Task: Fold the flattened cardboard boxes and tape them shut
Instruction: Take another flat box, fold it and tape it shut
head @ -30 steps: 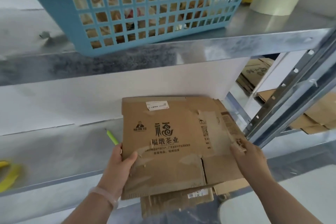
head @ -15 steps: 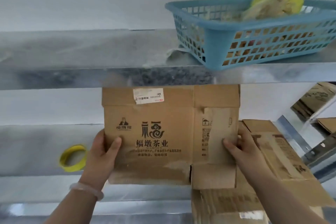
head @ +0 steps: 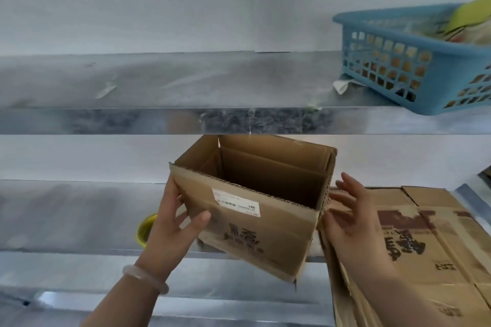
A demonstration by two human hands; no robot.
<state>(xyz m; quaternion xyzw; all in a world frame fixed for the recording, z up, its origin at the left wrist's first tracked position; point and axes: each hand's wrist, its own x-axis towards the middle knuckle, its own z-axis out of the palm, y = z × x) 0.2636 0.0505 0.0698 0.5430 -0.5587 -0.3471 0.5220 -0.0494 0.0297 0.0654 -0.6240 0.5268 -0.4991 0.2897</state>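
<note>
Where the left hand holds: left wall of the box, thumb on front, fingers round the edge.
Box: opened to a tube, tilted, in the air before the shelf.
Handling: probably light, stiff, weak at creases; better take near corners.
Right hand: fingers spread, beside right wall; contact unclear.
</note>
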